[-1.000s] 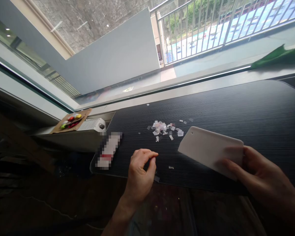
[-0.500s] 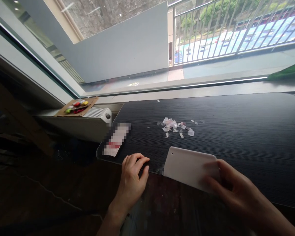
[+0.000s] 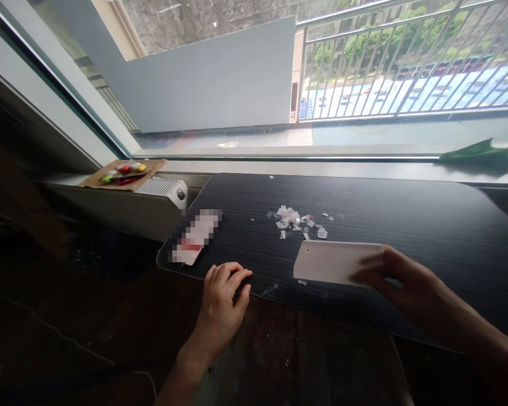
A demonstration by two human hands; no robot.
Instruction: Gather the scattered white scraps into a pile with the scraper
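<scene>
My right hand grips the right end of a white plastic scraper, a flat, round-cornered piece with a small hole near one corner. It is held at the near part of the black table. A small pale scrap lies by its lower left edge. Beyond it, a loose pile of white paper scraps is spread on the tabletop. My left hand rests at the near table edge, fingers bent and thumb apart, with nothing visible in it.
At the table's left end lies a blurred-out pale and red item. A white radiator stands behind it, with cardboard and colourful small things on top. A green cloth lies on the sill by the window.
The scraper has moved away from the table's near edge, slightly right, and turned more level. My left hand has stayed nearly still. The view has shifted slightly.
</scene>
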